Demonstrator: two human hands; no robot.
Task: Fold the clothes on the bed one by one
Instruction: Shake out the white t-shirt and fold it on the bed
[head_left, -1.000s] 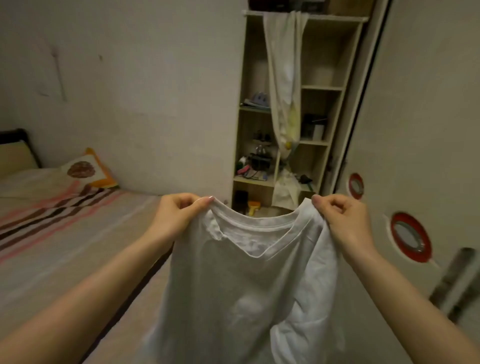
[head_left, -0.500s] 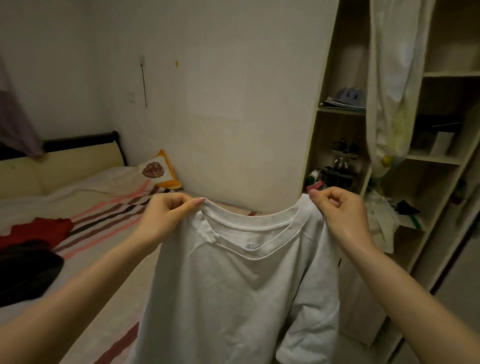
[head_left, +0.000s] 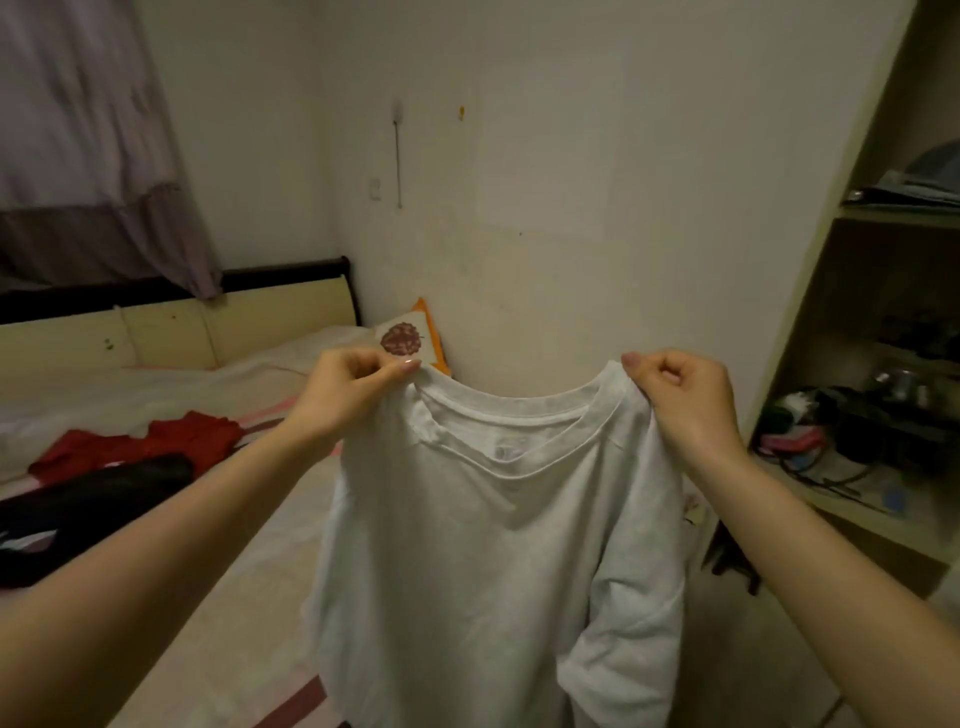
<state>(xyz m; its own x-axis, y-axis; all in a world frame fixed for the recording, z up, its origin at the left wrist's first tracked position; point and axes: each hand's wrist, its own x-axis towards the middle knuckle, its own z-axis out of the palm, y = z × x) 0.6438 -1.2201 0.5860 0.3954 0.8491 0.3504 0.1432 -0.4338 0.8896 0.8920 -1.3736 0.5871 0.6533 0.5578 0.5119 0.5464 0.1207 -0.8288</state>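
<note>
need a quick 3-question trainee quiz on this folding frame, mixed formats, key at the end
1. True or false: the white T-shirt lies flat on the bed.
2. Which hand pinches the shirt's shoulder nearer the shelf unit? A) left hand B) right hand
3. Fill in: beside the red garment on the bed lies a ____ garment.

Key
1. False: it hangs in the air, held at both shoulders.
2. B: the right hand; the left hand has its grip on the other shoulder.
3. Black.

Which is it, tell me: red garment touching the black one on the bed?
Touching: the head view shows the black garment overlapping the red garment.
</note>
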